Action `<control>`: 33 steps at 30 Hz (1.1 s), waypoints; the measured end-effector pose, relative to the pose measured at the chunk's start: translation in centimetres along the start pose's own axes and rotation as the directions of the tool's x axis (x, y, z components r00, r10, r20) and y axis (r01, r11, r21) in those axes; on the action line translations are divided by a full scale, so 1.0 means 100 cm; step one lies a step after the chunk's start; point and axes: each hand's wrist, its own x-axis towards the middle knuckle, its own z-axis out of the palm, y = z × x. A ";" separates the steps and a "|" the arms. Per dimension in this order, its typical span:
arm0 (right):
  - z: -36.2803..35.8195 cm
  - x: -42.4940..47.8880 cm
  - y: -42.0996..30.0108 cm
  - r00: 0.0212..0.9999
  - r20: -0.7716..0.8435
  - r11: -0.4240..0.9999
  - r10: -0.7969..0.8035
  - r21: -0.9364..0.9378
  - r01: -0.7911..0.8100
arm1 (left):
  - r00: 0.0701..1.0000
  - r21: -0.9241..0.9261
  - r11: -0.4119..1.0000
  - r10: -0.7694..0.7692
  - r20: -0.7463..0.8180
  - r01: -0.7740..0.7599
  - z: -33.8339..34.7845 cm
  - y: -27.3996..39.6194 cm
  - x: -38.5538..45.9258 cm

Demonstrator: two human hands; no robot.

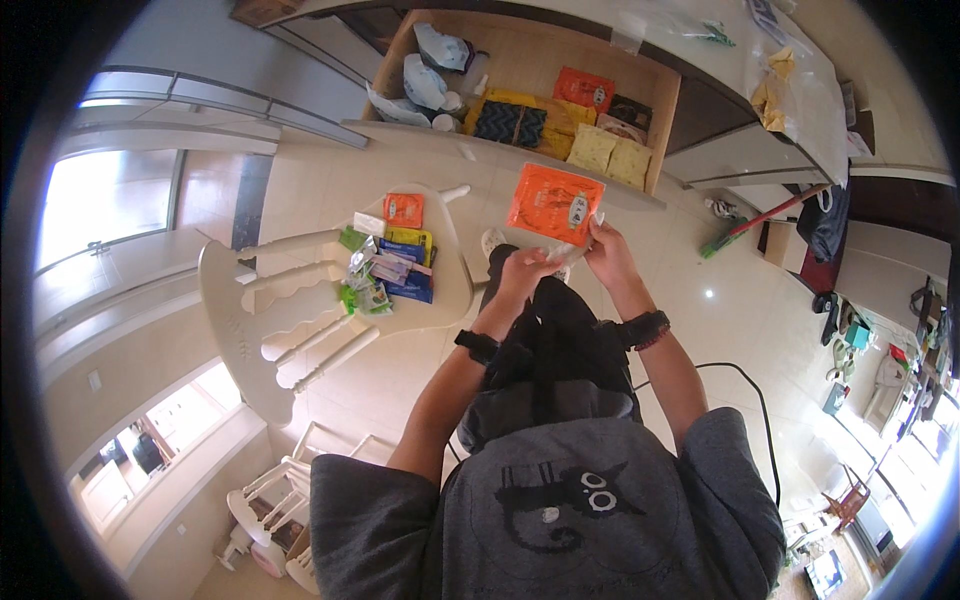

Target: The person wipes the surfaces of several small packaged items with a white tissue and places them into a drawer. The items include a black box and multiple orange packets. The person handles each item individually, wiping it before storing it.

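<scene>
My right hand (609, 251) grips the lower right corner of an orange printed packet (551, 201), held up in front of the open drawer. Just left of it, my left hand (525, 271) has its fingers on a crumpled piece of clear plastic (564, 253) below the packet. On the seat of a white wooden chair (442, 311) to the left lie a smaller orange packet (403, 210), a white packet (370, 223), blue packets (418, 285) and several small sachets. The drawer (517, 45) holds another orange packet (583, 88), pale yellow packets (628, 161) and a dark patterned bundle (510, 124).
White-and-blue bags (442, 49) and small bottles stand at the drawer's left end. Above it, a countertop (675, 22) carries clear plastic and yellow paper (772, 90). A broom (772, 217) leans at the right. My feet are on the tiled floor below the drawer.
</scene>
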 end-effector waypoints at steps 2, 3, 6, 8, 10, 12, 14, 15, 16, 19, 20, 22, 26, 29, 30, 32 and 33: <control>-0.004 -0.004 -0.006 1.000 0.014 1.000 -0.024 0.009 0.024 | 0.998 0.293 0.956 -0.046 0.052 0.029 -0.015 0.037 -0.010; -0.001 -0.007 -0.012 0.999 0.049 1.000 -0.024 0.015 0.023 | 0.999 0.223 0.974 -0.036 -0.005 0.037 -0.024 0.036 -0.011; 0.000 -0.013 -0.025 0.995 0.097 1.000 -0.002 -0.003 0.003 | 0.993 0.091 0.993 0.087 -0.076 -0.080 -0.062 -0.020 0.015; -0.013 -0.012 -0.030 0.995 0.098 1.000 -0.005 0.006 0.004 | 0.999 -0.045 0.998 0.039 0.036 -0.038 -0.061 0.009 0.018; -0.027 -0.008 -0.024 0.993 0.117 0.999 0.002 0.047 -0.007 | 0.996 -0.020 0.999 -0.046 0.075 0.047 -0.053 0.047 0.016; -0.027 -0.005 -0.014 0.990 0.137 0.997 -0.030 0.079 0.019 | 0.996 -0.087 0.996 0.017 0.088 -0.009 -0.045 0.058 0.021; -0.020 -0.004 -0.006 0.992 0.123 0.994 -0.026 0.109 0.012 | 0.998 -0.124 0.992 0.041 0.040 -0.035 -0.040 0.067 0.023; -0.017 -0.005 -0.002 0.995 0.101 0.992 -0.005 0.123 -0.008 | 0.999 -0.128 0.991 0.032 -0.014 -0.034 -0.039 0.071 0.023; -0.015 -0.004 -0.001 0.997 0.080 0.990 0.017 0.137 -0.028 | 0.997 -0.131 0.991 0.024 -0.068 -0.033 -0.038 0.073 0.023; -0.017 -0.002 0.007 0.998 0.068 0.994 -0.002 0.108 -0.006 | 0.975 -0.165 0.969 0.161 -0.152 -0.186 -0.035 0.067 0.029; -0.019 -0.003 0.009 0.999 0.053 0.995 -0.012 0.100 0.007 | 0.971 -0.149 0.970 0.167 -0.169 -0.193 -0.034 0.064 0.029; -0.019 0.003 0.007 0.998 0.042 0.996 -0.039 0.078 0.036 | 0.957 -0.112 0.968 0.199 -0.212 -0.226 -0.030 0.071 0.033; -0.002 -0.006 0.011 0.995 -0.088 0.996 -0.050 0.069 0.056 | 0.906 0.194 0.942 0.320 -0.275 -0.274 -0.032 0.068 0.038; -0.001 -0.010 0.011 0.996 -0.077 0.995 -0.038 0.089 0.045 | 0.825 0.511 0.788 0.513 -0.236 -0.344 -0.023 0.091 0.033; -0.001 -0.009 0.012 0.997 -0.061 0.994 -0.047 0.092 0.052 | 0.799 0.539 0.754 0.558 -0.223 -0.375 -0.023 0.092 0.033; 0.001 -0.007 0.014 0.998 -0.045 0.995 -0.054 0.085 0.058 | 0.743 0.592 0.678 0.642 -0.189 -0.435 -0.023 0.092 0.037; 0.004 -0.010 0.011 0.998 -0.047 0.996 -0.050 0.073 0.053 | 0.765 0.546 0.722 0.609 -0.209 -0.426 -0.023 0.091 0.038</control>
